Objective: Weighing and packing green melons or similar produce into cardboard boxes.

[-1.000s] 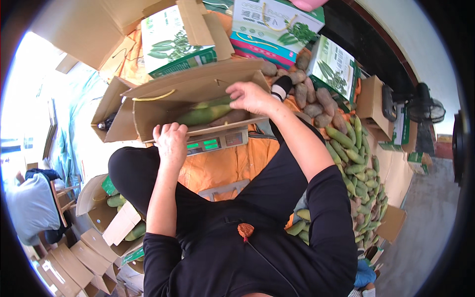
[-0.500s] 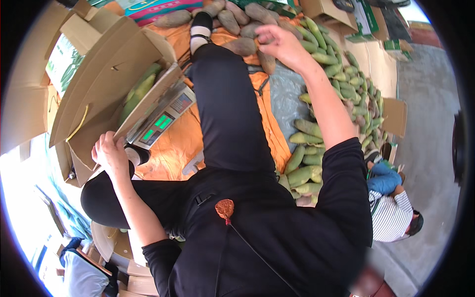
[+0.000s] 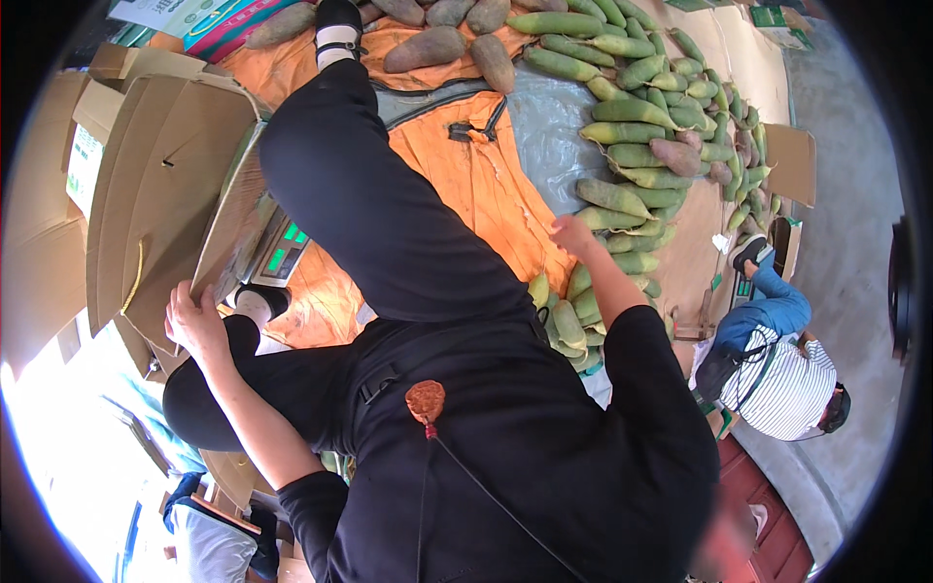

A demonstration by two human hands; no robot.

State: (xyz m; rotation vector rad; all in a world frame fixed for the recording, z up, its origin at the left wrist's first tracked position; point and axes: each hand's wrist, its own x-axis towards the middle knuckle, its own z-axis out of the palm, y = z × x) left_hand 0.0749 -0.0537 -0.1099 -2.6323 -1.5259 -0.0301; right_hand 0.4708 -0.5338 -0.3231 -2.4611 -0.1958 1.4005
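My left hand (image 3: 199, 325) grips the near edge of an open cardboard box (image 3: 175, 175), its fingers closed on the flap. The box rests against a digital scale (image 3: 279, 251) with lit green displays. Beyond my knees, my right hand (image 3: 573, 236) hovers by a pile of long green radishes (image 3: 622, 199). Its fingers are curled in and nothing shows in them. More green radishes (image 3: 573, 321) lie just below that hand. Several reddish-brown radishes (image 3: 425, 49) lie at the far side near my outstretched foot.
An orange sheet (image 3: 447, 165) and a grey plastic sheet (image 3: 554, 126) cover the ground before me. On the right a co-worker in a striped shirt (image 3: 782, 389) crouches by another cardboard box (image 3: 789, 163). More cardboard (image 3: 39, 194) stands at the left.
My right hand has drawn back from the reddish-brown radishes toward the green ones. My view has turned to the right and my raised knee has tilted left. My left hand stays on the box edge.
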